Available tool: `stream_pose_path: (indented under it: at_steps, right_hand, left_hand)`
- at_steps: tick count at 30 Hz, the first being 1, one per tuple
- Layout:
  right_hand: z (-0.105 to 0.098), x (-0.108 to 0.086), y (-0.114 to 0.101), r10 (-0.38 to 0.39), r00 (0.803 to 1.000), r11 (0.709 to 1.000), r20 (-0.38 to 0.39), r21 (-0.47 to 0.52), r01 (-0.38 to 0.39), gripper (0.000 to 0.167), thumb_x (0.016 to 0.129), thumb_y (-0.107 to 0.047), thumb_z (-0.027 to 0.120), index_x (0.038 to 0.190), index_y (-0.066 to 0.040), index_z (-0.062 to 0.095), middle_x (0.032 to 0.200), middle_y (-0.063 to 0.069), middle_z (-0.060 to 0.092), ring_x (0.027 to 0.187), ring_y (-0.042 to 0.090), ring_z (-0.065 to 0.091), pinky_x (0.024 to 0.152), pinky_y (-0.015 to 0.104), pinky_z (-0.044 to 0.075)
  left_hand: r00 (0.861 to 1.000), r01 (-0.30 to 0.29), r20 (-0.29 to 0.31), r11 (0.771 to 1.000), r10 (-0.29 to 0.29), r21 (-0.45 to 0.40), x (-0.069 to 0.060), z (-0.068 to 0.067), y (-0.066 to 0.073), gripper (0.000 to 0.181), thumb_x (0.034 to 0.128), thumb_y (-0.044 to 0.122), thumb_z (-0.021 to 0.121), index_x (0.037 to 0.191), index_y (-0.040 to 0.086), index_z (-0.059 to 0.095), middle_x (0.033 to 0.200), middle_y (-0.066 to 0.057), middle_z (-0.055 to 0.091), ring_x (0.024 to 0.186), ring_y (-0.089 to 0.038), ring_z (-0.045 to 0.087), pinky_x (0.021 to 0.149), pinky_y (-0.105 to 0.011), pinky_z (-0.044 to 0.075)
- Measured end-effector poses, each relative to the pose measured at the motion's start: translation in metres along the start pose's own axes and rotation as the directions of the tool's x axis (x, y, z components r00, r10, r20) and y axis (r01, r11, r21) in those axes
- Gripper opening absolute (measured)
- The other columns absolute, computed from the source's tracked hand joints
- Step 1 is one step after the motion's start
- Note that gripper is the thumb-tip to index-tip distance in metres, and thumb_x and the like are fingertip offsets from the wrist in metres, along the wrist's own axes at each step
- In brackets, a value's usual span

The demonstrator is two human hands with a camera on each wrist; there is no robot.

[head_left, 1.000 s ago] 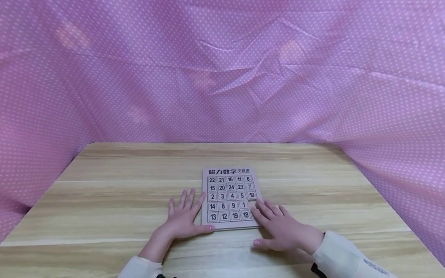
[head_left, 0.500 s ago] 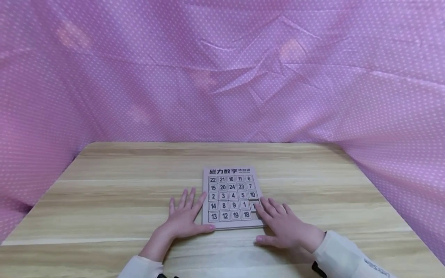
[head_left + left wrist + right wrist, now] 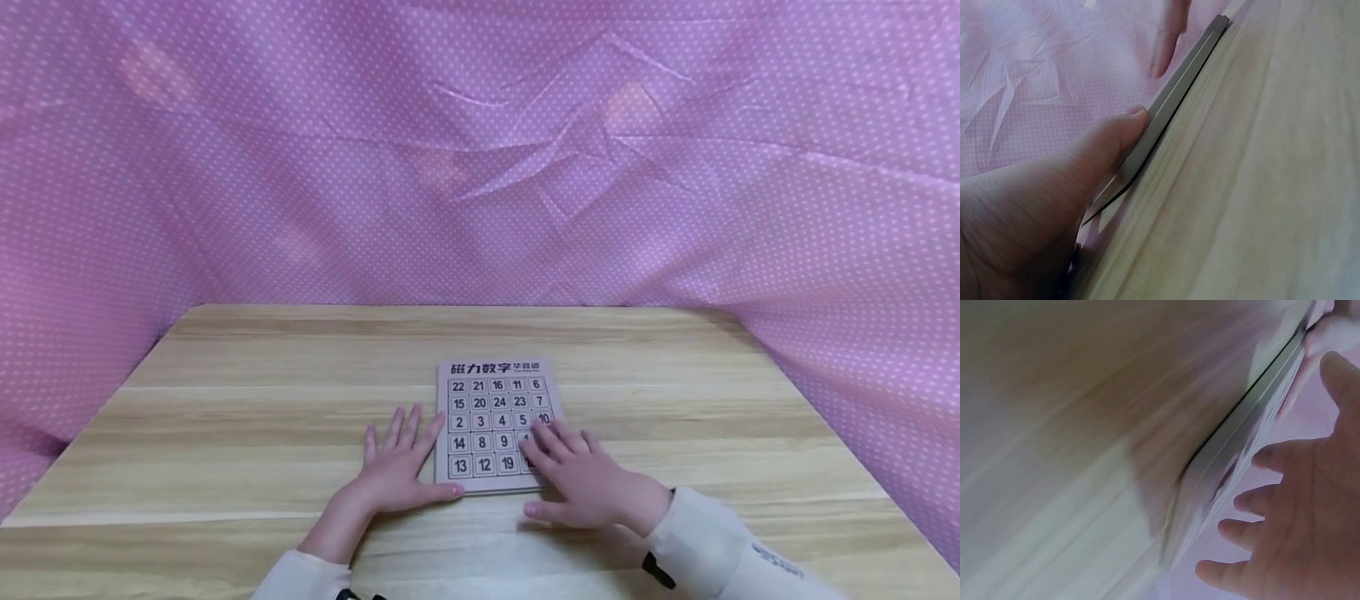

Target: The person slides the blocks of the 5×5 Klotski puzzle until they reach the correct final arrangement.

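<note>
Cream-sleeved, the right hand (image 3: 588,487) is spread over the right side of the number puzzle (image 3: 491,422), presumably steadied on the table (image 3: 225,375) by the left hand (image 3: 393,481), straight-fingered, thumb at its corner; pink cloth (image 3: 480,233) is hung behind.

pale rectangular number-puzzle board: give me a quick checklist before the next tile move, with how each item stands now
1. Pale rectangular number-puzzle board resting on the light wood-grain table: ok.
2. Left hand steadying the board: ok, thumb at the near edge close to the left corner.
3. Top row of square black-numbered tiles readable: ok, 22, 21, 16, 11, 6.
4. Lower right tiles in plain sight: not ok, the right hand reaches over them and partly hides 18.
5. Empty slot located: cannot tell, no gap shows among the uncovered tiles.
6. Right fingertips pressing a tile: cannot tell.
</note>
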State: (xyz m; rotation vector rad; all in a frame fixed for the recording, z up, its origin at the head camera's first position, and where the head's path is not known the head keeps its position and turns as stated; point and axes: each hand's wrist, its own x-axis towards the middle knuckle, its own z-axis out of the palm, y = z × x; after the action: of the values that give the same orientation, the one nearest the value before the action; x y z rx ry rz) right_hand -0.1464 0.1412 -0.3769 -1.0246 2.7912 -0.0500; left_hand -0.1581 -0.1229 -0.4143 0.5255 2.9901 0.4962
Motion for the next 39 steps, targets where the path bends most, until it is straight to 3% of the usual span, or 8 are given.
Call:
stream_pose_path:
  at_steps: [4, 9, 14, 33, 39]
  right_hand:
    - [0.002, 0.015, -0.020, -0.063, 0.998, 0.998, 0.024, -0.016, 0.063, 0.079, 0.078, -0.066, 0.031, 0.138, -0.015, 0.020, 0.142, 0.014, 0.005, 0.126, 0.034, 0.004, 0.096, 0.056, 0.009]
    - [0.003, 0.030, -0.039, -0.133, 0.991, 0.989, 0.002, -0.066, 0.133, 0.078, 0.078, -0.068, 0.029, 0.138, -0.019, 0.021, 0.142, 0.012, 0.006, 0.127, 0.033, 0.006, 0.095, 0.056, 0.011]
    - [0.005, 0.037, -0.047, -0.158, 0.987, 0.982, 0.001, -0.101, 0.157, 0.079, 0.076, -0.070, 0.025, 0.139, -0.021, 0.019, 0.143, 0.009, 0.007, 0.127, 0.031, 0.006, 0.095, 0.056, 0.012]
    - [0.013, 0.020, -0.022, -0.135, 0.991, 0.987, 0.010, -0.091, 0.136, 0.080, 0.077, -0.069, 0.027, 0.140, -0.022, 0.011, 0.143, 0.010, 0.003, 0.127, 0.033, 0.001, 0.095, 0.057, 0.008]
    - [0.011, 0.020, -0.023, -0.134, 0.991, 0.990, 0.003, -0.052, 0.134, 0.079, 0.078, -0.068, 0.028, 0.140, -0.021, 0.013, 0.143, 0.011, 0.003, 0.127, 0.032, 0.000, 0.095, 0.056, 0.008]
  left_hand:
    - [1.000, -0.008, -0.007, 1.000, 0.008, -0.008, 0.000, -0.001, -0.001, 0.098, 0.0632, 0.074, 0.045, 0.139, 0.019, 0.017, 0.141, -0.019, 0.005, 0.126, -0.036, -0.002, 0.092, -0.059, -0.008]
    - [1.000, -0.008, -0.005, 1.000, 0.008, -0.006, 0.000, -0.001, 0.000, 0.097, 0.0642, 0.073, 0.046, 0.139, 0.019, 0.017, 0.141, -0.019, 0.005, 0.126, -0.036, -0.002, 0.092, -0.060, -0.007]
    - [1.000, -0.010, -0.009, 1.000, 0.010, -0.002, -0.001, -0.003, 0.001, 0.097, 0.0642, 0.074, 0.045, 0.139, 0.018, 0.018, 0.141, -0.020, 0.006, 0.126, -0.036, -0.002, 0.091, -0.060, -0.007]
    - [1.000, 0.020, 0.000, 1.000, -0.020, -0.012, 0.006, 0.007, -0.006, 0.100, 0.0607, 0.077, 0.045, 0.139, 0.024, 0.013, 0.142, -0.013, 0.001, 0.127, -0.032, -0.006, 0.093, -0.056, -0.012]
    - [1.000, 0.009, 0.002, 1.000, -0.009, -0.022, 0.003, 0.003, -0.004, 0.100, 0.0621, 0.075, 0.046, 0.139, 0.020, 0.015, 0.141, -0.016, 0.002, 0.126, -0.034, -0.005, 0.092, -0.057, -0.012]
